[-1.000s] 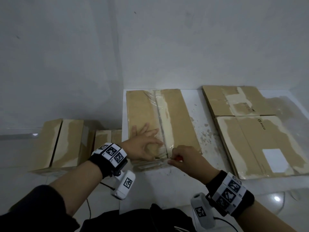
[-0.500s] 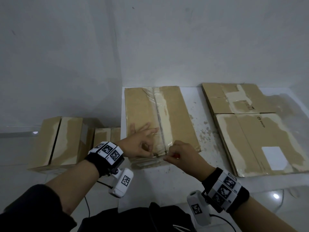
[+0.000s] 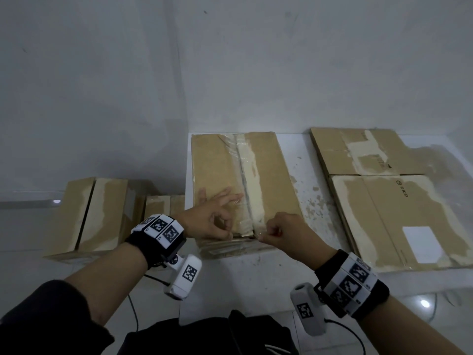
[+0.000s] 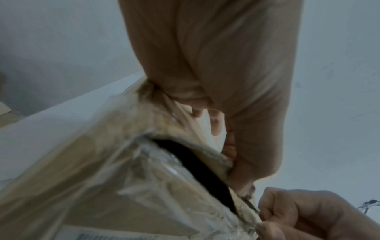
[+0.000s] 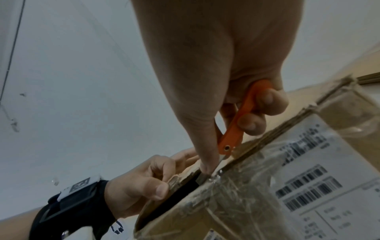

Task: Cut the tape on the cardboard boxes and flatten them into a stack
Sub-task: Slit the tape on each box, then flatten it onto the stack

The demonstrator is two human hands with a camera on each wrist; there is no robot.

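A person works at the near end of a long, rectangular cardboard box (image 3: 220, 175) lying on a scuffed white table (image 3: 258, 278), its brown corrugated top dulled by peeled, paler patches and crossed lengthwise by a strip of glossy, wrinkled clear tape (image 3: 249, 180) over the centre seam. The left hand (image 3: 212, 221) pinches the raised edge of the near-left flap between thumb and forefinger, the other three fingers spread flat along the box top; the wrist views show a dark slit open under that lifted flap. The right hand (image 3: 286, 231) is clenched round a small orange plastic-handled cutter (image 5: 238, 118), two fingertips curled over the handle and the thumb pressed straight down beside it, the short blade meeting the crinkled tape at the box's near corner. The right wrist view shows a white shipping label (image 5: 320, 183) with several black barcodes on the box's near face, under a film of creased tape. To the right on the same table lie two flattened boxes (image 3: 394, 201), one overlapping the other, both torn to a pale inner layer in places; the nearer one carries a plain white rectangular sticker. On the pale floor to the left stand two more closed boxes (image 3: 89, 216), one tall, one lower behind it. Both wrists wear black bands with white coded markers, and a small white camera unit hangs under each. A bare grey wall (image 3: 230, 60) fills the background.
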